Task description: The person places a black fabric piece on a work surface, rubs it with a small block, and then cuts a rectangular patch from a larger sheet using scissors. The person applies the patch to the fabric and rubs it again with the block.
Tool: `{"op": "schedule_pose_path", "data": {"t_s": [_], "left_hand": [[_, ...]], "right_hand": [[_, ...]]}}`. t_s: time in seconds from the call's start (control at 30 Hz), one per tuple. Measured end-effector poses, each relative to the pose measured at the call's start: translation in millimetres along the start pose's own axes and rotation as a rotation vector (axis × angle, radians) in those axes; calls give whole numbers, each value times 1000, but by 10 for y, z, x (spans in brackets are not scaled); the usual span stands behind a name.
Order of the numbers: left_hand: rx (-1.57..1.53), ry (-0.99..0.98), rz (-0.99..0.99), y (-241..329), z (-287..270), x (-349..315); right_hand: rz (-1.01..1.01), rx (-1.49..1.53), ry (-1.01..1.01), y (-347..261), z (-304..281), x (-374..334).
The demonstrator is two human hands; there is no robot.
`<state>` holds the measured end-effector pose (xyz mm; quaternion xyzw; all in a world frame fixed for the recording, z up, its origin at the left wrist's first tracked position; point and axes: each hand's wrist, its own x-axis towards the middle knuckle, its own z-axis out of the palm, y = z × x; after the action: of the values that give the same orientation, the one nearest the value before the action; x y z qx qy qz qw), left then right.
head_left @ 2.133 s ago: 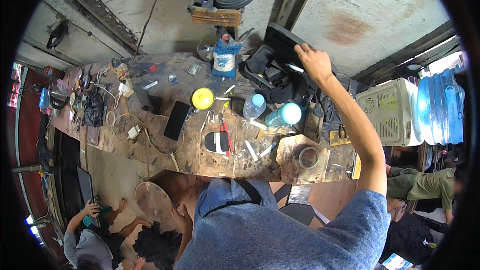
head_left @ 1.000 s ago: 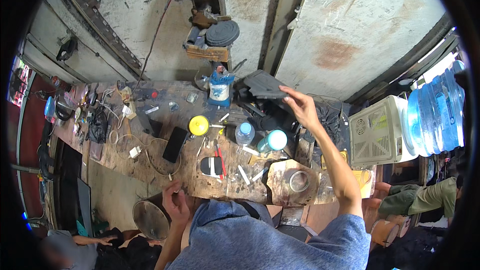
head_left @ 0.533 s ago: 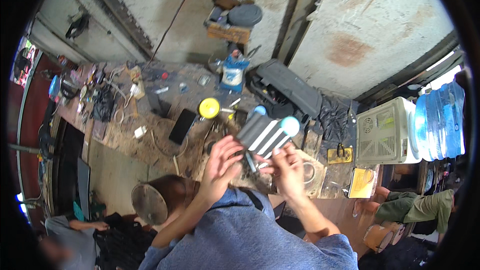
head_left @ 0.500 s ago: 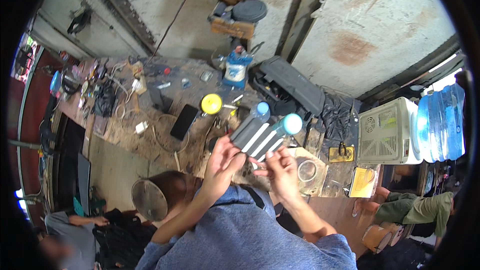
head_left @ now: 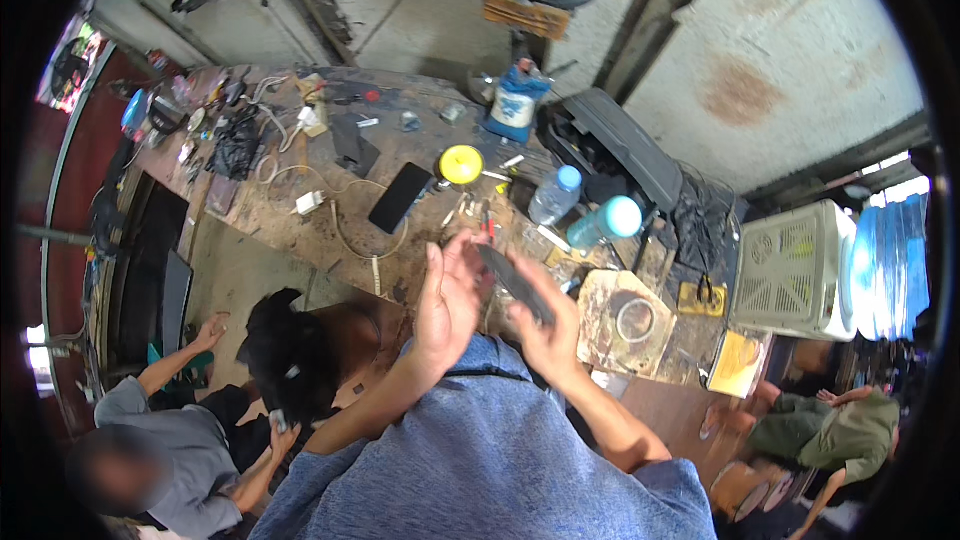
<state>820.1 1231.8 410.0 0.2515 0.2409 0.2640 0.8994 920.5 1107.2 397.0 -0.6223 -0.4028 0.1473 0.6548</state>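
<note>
My right hand (head_left: pixel 550 330) grips a flat dark grey piece (head_left: pixel 515 282), which is turned nearly edge-on and slanted, so its striped face is hidden. My left hand (head_left: pixel 447 305) is held up just to its left, palm toward the piece, fingers apart. Whether the left fingertips touch the piece's upper end I cannot tell. Both hands are over the near edge of a worn wooden bench (head_left: pixel 300 165). Just beyond them lie red-handled pliers or a similar tool (head_left: pixel 487 225), partly hidden, and a few small light-coloured bits.
On the bench are a black phone (head_left: pixel 401 198), yellow round container (head_left: pixel 461 165), clear bottle (head_left: pixel 554 196), turquoise-capped bottle (head_left: pixel 606 224), open dark case (head_left: pixel 620 150) and a board with a ring (head_left: pixel 634 320). A person in grey (head_left: pixel 180 450) is at lower left, another in olive (head_left: pixel 850 430) at right.
Both hands held the piece with its white stripes showing. My left hand has come off or loosened, and my right hand has turned the piece edge-on. The view has shifted; the person at lower left has moved.
</note>
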Motion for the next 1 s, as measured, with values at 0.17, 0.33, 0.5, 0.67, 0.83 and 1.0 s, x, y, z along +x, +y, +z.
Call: {"op": "schedule_pose_path", "data": {"t_s": [0.17,0.33,0.5,0.67,0.83,1.0], "left_hand": [[-265,-392,-61,22,18,-118],[-243,-488,-73,31,102,-310],[-377,-383,-243,3,137,-450],[-295,-359,-307,-145,21,-417],[-345,-323,-523,-342,-167,-312],[-134,-104,-181,-330,-178,-217]], "right_hand": [[-762,-447,-300,-18,34,-142],[-951,-468,-363,-73,23,-114],[-936,-327,-376,-120,78,-40],[-676,-246,-290,-49,98,-278],[-508,-183,-269,61,5,-488],[-448,-190,-248,95,64,-606]]}}
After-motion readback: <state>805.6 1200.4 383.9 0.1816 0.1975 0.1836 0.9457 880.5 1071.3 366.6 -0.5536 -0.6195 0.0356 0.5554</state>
